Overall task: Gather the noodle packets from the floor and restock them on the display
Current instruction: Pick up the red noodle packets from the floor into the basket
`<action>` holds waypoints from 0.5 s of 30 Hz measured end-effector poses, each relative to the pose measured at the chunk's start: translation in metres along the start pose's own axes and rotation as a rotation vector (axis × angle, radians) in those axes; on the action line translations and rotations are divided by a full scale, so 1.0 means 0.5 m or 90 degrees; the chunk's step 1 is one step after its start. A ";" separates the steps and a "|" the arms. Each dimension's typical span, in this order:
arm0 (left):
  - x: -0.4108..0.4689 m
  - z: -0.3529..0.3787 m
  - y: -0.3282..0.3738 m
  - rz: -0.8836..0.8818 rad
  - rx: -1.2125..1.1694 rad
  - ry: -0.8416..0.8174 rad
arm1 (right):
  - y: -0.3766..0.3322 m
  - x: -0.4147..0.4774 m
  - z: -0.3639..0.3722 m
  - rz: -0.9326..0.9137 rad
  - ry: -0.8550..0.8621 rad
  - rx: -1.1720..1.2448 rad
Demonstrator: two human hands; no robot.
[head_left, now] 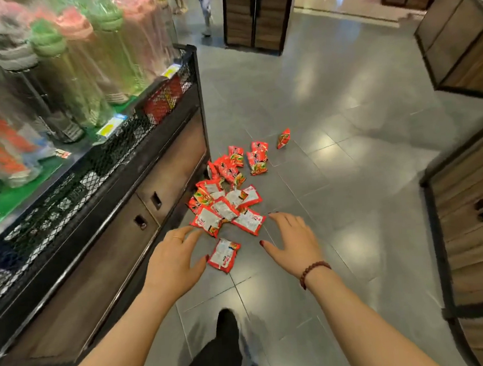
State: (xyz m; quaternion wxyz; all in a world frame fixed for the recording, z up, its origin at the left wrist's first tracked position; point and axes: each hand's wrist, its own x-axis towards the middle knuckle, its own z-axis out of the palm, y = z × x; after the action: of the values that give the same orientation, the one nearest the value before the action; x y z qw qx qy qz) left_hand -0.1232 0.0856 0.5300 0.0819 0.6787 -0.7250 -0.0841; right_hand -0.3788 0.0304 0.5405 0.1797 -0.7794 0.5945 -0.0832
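Note:
Several red and white noodle packets [228, 201] lie scattered on the grey tiled floor beside the display. One packet [224, 255] lies apart from the pile, between my hands. A lone packet [283, 138] rests farther out. My left hand [174, 257] is open, fingers spread, just left of the near packet. Also open, my right hand [293, 242] hovers to that packet's right, empty. The display [136, 173] stands on the left, with a black mesh rail; a few red packets [162, 99] sit behind the mesh at its far end.
Wrapped mops and rolled goods fill the display's top at left. Wooden cabinets stand at right [474, 223] and at the back [254, 16]. A person's legs [204, 5] show in the far aisle. My dark-trousered leg and shoe [227, 344] are below.

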 end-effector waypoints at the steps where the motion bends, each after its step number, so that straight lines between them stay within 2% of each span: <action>1: 0.034 0.007 -0.007 -0.012 -0.003 0.001 | 0.008 0.040 0.000 -0.009 -0.008 -0.004; 15: 0.513 0.040 -0.073 -0.119 -0.040 0.002 | 0.109 0.559 -0.030 -0.064 -0.100 0.003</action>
State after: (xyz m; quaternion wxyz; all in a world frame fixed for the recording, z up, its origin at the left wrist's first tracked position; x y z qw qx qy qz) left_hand -0.1091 -0.1723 0.5034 0.0962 0.7405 -0.6554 -0.1129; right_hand -0.3548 -0.2524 0.5101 0.2232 -0.8118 0.5386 -0.0325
